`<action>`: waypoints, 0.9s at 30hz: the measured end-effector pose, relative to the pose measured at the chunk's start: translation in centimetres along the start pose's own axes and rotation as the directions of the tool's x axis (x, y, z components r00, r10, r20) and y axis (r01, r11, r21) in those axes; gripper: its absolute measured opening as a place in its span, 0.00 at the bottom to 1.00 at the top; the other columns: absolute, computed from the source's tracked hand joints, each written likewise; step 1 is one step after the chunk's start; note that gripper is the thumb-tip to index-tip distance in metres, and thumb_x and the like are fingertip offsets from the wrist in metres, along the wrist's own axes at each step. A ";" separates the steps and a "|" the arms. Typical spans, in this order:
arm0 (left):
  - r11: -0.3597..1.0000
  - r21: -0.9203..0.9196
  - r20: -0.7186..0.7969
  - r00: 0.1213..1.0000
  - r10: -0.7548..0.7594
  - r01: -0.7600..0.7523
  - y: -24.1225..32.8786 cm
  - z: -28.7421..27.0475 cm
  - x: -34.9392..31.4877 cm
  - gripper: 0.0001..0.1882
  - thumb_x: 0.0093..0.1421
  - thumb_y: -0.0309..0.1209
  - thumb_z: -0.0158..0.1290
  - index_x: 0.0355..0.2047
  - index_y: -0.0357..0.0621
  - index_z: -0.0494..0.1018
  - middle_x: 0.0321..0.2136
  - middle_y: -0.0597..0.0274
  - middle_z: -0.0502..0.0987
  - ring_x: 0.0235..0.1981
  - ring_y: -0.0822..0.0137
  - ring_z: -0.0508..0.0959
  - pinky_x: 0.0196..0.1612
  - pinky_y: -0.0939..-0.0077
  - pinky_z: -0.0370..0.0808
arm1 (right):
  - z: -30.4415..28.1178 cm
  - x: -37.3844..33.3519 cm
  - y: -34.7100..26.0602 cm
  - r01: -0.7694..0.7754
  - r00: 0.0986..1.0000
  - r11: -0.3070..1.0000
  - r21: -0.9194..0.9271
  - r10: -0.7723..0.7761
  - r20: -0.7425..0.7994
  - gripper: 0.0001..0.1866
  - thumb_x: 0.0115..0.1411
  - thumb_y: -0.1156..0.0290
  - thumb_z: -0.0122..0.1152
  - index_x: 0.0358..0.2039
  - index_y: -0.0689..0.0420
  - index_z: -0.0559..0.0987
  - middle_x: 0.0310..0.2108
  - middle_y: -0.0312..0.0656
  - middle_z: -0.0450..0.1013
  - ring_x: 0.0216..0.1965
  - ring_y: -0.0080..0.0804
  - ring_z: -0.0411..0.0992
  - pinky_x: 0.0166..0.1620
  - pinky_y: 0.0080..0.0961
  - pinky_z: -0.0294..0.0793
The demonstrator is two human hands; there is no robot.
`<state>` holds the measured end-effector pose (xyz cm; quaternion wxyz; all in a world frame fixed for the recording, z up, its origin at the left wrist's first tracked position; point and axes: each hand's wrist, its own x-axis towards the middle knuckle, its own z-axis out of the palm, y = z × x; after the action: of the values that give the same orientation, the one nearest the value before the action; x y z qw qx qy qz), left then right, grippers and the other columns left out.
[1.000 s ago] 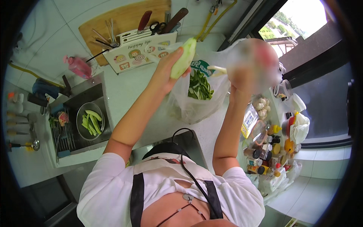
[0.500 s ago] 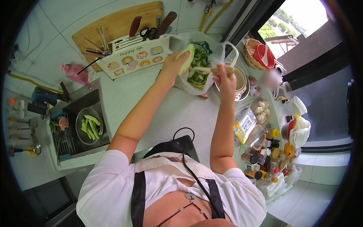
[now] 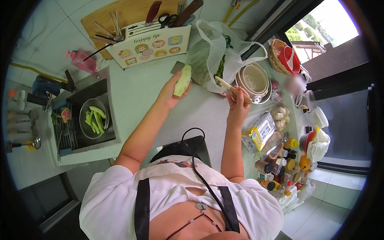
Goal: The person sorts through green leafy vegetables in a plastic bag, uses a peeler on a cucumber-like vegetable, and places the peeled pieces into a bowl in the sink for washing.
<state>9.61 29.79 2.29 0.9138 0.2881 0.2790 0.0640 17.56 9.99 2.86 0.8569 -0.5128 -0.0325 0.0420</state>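
Note:
My left hand [image 3: 171,93] is closed round a peeled, pale green vegetable [image 3: 183,82], oblong with some darker green patches, held above the counter. My right hand [image 3: 238,100] grips a slim peeler [image 3: 225,84] by its light brown handle, its cream end pointing up and left. The two hands are apart, and the peeler does not touch the vegetable. Just beyond them stands a translucent plastic bag [image 3: 206,58] with leafy greens or peelings inside, its handles sticking up.
Left, a metal bowl [image 3: 93,135] of long green peeled vegetables sits in the sink [image 3: 114,124]. Behind is a knife holder [image 3: 116,54] with knives and scissors. On the right are nested strainers [image 3: 256,74], garlic [image 3: 281,118], a wipes pack [image 3: 260,130] and several jars.
Both hands have drawn back from over the plastic bag toward me. The left hand now holds the vegetable left of the bag, and the right hand's peeler has swung to a steeper slant.

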 end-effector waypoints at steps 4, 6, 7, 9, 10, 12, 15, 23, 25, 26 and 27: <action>0.987 -0.139 0.121 0.990 -0.070 0.086 -0.2 -1.1 0.1 0.21 0.56 0.46 0.44 0.40 0.42 0.66 0.29 0.59 0.72 0.24 0.68 0.73 0.20 0.81 0.70 | 0.3 0.1 -1.1 0.064 0.995 0.998 0.011 -0.065 0.074 0.12 0.58 0.69 0.48 0.40 0.61 0.70 0.39 0.43 0.70 0.33 0.22 0.70 0.36 0.18 0.74; 0.977 -0.178 0.183 0.980 -0.082 0.115 -0.3 -1.6 0.0 0.21 0.57 0.47 0.43 0.40 0.42 0.66 0.29 0.59 0.72 0.24 0.67 0.73 0.20 0.80 0.70 | 0.2 0.4 -1.1 0.088 0.993 0.989 -0.116 -0.078 0.083 0.12 0.58 0.70 0.48 0.41 0.60 0.70 0.38 0.43 0.70 0.33 0.23 0.70 0.36 0.19 0.74; 0.975 -0.187 0.190 0.978 -0.087 0.124 -0.4 -1.8 -0.1 0.21 0.57 0.47 0.42 0.40 0.43 0.67 0.29 0.59 0.72 0.25 0.67 0.73 0.20 0.80 0.70 | 0.2 0.6 -1.0 0.107 0.992 0.972 -0.208 -0.088 0.095 0.12 0.58 0.71 0.48 0.41 0.60 0.70 0.38 0.42 0.70 0.33 0.23 0.70 0.37 0.19 0.74; 0.973 -0.197 0.174 0.981 -0.089 0.123 -0.6 -2.5 -0.5 0.21 0.58 0.47 0.42 0.40 0.43 0.67 0.29 0.59 0.72 0.25 0.66 0.74 0.20 0.79 0.69 | 0.5 0.3 -1.2 0.098 0.993 0.971 -0.219 -0.080 0.088 0.12 0.57 0.73 0.48 0.41 0.62 0.69 0.36 0.43 0.70 0.32 0.24 0.70 0.36 0.19 0.74; 0.974 -0.197 0.150 0.985 -0.085 0.114 -0.7 -3.0 -0.6 0.21 0.58 0.47 0.41 0.40 0.43 0.67 0.29 0.59 0.72 0.25 0.66 0.74 0.20 0.79 0.69 | 1.0 -0.1 -1.4 0.081 0.992 0.980 -0.184 -0.062 0.106 0.12 0.57 0.73 0.49 0.41 0.63 0.69 0.36 0.43 0.70 0.32 0.24 0.70 0.35 0.19 0.74; 0.979 -0.190 0.091 0.995 -0.050 0.067 -1.1 -4.1 -1.1 0.20 0.58 0.47 0.41 0.39 0.43 0.67 0.29 0.59 0.72 0.25 0.65 0.74 0.21 0.78 0.69 | 2.0 -0.7 -1.5 0.041 0.989 0.993 -0.110 -0.025 0.144 0.12 0.56 0.73 0.50 0.41 0.64 0.69 0.36 0.43 0.69 0.31 0.25 0.71 0.35 0.21 0.75; 0.987 -0.131 0.008 0.996 0.090 -0.088 -1.5 -5.6 -2.6 0.19 0.58 0.46 0.42 0.39 0.43 0.66 0.29 0.58 0.72 0.25 0.65 0.73 0.22 0.77 0.68 | 2.7 -1.2 -0.3 -0.108 0.974 0.994 0.013 0.103 0.202 0.13 0.57 0.74 0.49 0.43 0.63 0.66 0.37 0.45 0.69 0.30 0.26 0.71 0.34 0.21 0.75; 0.920 0.016 -0.018 0.920 0.392 -0.392 -0.4 -10.6 -9.9 0.21 0.59 0.47 0.37 0.38 0.41 0.66 0.26 0.58 0.71 0.22 0.68 0.71 0.19 0.79 0.64 | 7.1 -3.0 5.3 -0.480 0.845 0.855 0.195 0.391 0.364 0.12 0.57 0.69 0.50 0.39 0.61 0.66 0.35 0.45 0.70 0.27 0.23 0.71 0.28 0.17 0.74; 0.920 -0.036 -0.121 0.916 0.383 -0.390 -0.6 -13.0 -11.4 0.21 0.59 0.47 0.37 0.37 0.41 0.66 0.26 0.59 0.71 0.22 0.68 0.71 0.19 0.79 0.64 | 8.4 -3.8 7.4 -0.575 0.787 0.796 0.192 0.473 0.396 0.12 0.57 0.66 0.51 0.38 0.60 0.67 0.32 0.42 0.70 0.25 0.22 0.70 0.27 0.15 0.74; 0.919 -0.064 -0.167 0.912 0.374 -0.389 -0.8 -14.2 -12.0 0.21 0.59 0.47 0.37 0.37 0.41 0.66 0.26 0.59 0.71 0.22 0.68 0.71 0.19 0.79 0.64 | 9.2 -4.2 8.1 -0.607 0.764 0.776 0.171 0.509 0.397 0.12 0.57 0.65 0.51 0.37 0.60 0.67 0.31 0.41 0.70 0.25 0.21 0.70 0.27 0.14 0.74; 0.915 -0.098 -0.223 0.905 0.362 -0.390 -0.9 -15.2 -12.8 0.21 0.59 0.48 0.37 0.37 0.42 0.66 0.26 0.60 0.71 0.23 0.69 0.71 0.19 0.80 0.64 | 10.1 -5.0 8.8 -0.639 0.738 0.754 0.151 0.546 0.397 0.12 0.57 0.65 0.52 0.36 0.59 0.67 0.30 0.40 0.70 0.24 0.21 0.69 0.27 0.14 0.73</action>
<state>-9.45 32.95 -2.47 0.8695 0.2637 0.3031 0.2875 11.24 22.42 -0.22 0.8425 -0.3562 -0.0016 0.4041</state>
